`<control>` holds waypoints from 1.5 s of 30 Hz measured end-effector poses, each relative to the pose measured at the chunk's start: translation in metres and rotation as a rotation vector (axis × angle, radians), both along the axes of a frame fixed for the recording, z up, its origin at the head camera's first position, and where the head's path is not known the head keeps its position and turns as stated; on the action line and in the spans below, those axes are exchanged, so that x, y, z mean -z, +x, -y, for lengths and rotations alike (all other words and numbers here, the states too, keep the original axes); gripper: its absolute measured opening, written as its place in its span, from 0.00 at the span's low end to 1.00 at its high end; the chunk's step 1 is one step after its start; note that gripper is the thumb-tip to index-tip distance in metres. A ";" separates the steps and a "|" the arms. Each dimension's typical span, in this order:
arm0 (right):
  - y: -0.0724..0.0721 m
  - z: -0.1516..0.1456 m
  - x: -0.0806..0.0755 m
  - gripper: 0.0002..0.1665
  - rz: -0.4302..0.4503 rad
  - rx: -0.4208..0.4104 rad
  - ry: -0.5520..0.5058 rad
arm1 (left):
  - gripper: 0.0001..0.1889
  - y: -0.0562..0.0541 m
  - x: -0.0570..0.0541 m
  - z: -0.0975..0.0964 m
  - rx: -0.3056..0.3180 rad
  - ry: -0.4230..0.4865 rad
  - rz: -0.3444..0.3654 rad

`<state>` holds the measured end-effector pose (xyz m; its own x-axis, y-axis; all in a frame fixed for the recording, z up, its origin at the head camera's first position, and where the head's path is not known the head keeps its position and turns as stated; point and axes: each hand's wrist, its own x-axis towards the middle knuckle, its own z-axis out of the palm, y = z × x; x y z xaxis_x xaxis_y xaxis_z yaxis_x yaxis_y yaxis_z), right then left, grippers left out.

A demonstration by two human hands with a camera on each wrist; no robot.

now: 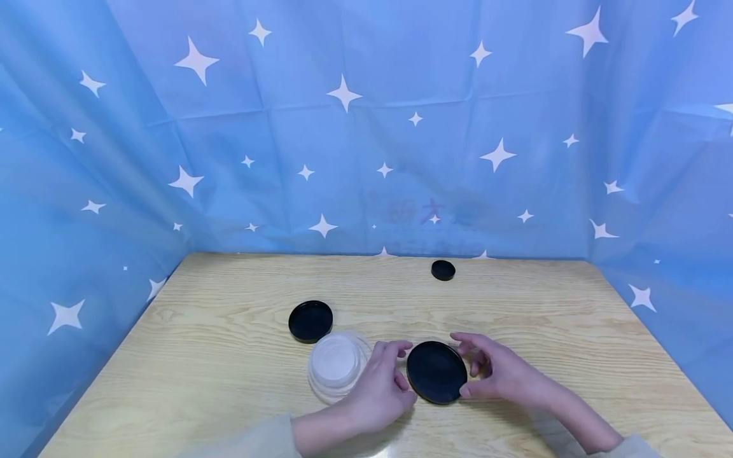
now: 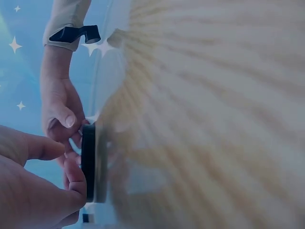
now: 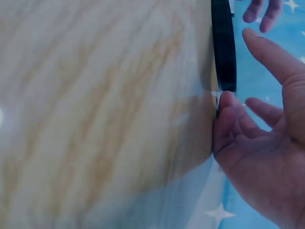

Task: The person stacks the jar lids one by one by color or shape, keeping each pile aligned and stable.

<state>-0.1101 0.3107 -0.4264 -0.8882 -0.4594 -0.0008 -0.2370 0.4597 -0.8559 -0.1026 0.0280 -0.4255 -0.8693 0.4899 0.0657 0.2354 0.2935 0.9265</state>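
Note:
A large round black lid [image 1: 437, 373] lies flat on the table between my two hands. My left hand [image 1: 380, 385] is just left of it, fingers loosely bent and holding nothing. My right hand [image 1: 501, 372] is at the lid's right edge, thumb and fingers spread; its fingertips are close to the rim or touching it. Both wrist views show the lid [image 2: 88, 162] edge-on by the fingers [image 3: 226, 107]. Behind my left hand, a stack of clear round containers [image 1: 334, 360] is partly hidden by that hand.
A medium black lid [image 1: 311, 322] lies just behind the clear containers. Near the far edge of the wooden table [image 1: 200, 356] is a small black lid [image 1: 443, 270]. A blue curtain with white stars [image 1: 343, 159] encloses the table at the back and sides.

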 end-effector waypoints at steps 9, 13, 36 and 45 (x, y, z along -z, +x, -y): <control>-0.016 0.012 -0.013 0.47 -0.017 0.041 0.043 | 0.38 -0.003 -0.027 0.042 0.006 0.037 -0.008; -0.027 0.019 -0.022 0.46 -0.057 0.047 0.100 | 0.37 -0.007 -0.038 0.075 -0.054 0.016 -0.060; -0.127 0.145 -0.056 0.48 -0.059 -0.173 0.183 | 0.37 -0.092 -0.014 0.217 -0.136 0.085 0.134; -0.150 0.189 -0.043 0.46 -0.021 -0.149 0.181 | 0.40 -0.110 0.006 0.220 -0.174 0.154 0.207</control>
